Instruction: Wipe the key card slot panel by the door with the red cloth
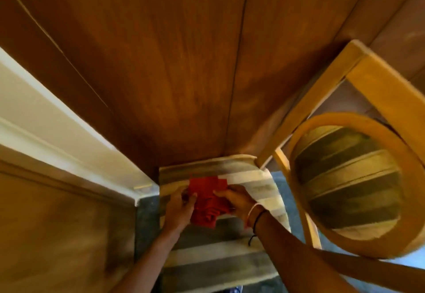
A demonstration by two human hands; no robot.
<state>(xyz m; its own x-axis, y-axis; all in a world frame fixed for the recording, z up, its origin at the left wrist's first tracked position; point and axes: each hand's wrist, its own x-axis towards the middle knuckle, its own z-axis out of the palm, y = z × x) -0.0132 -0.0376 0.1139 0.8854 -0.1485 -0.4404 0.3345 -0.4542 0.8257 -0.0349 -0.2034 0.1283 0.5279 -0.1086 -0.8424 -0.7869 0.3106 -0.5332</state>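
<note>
Far to the left of the hands, a lighter wooden panel (57, 223) fills the lower corner, with a white frame strip (46, 118) running diagonally above it. The left hand (180, 208) reaches forward from the lower middle, its fingers curled onto the left edge of the red cloth (208, 200), gripping it. The cloth is bunched and partly folded, held between both hands in the air, with one flatter corner sticking out past the fingertips and a rumpled fold hanging toward the wrists. The right hand (238, 198) closes on the cloth's right side, thumb on top and fingers wrapped beneath. A white band and a dark cord circle the right wrist (257, 216). Below and beyond both hands lies a striped rug (218, 253) in grey and cream bands, on a dark floor. Ahead of the hands, a large brown wooden door (184, 62) rises and fills most of the view. To the right of the hands stands a pale wooden chair (377, 90), its round seat (349, 182) covered in striped fabric. The key card slot panel does not show anywhere. The whole picture is somewhat blurred.
</note>
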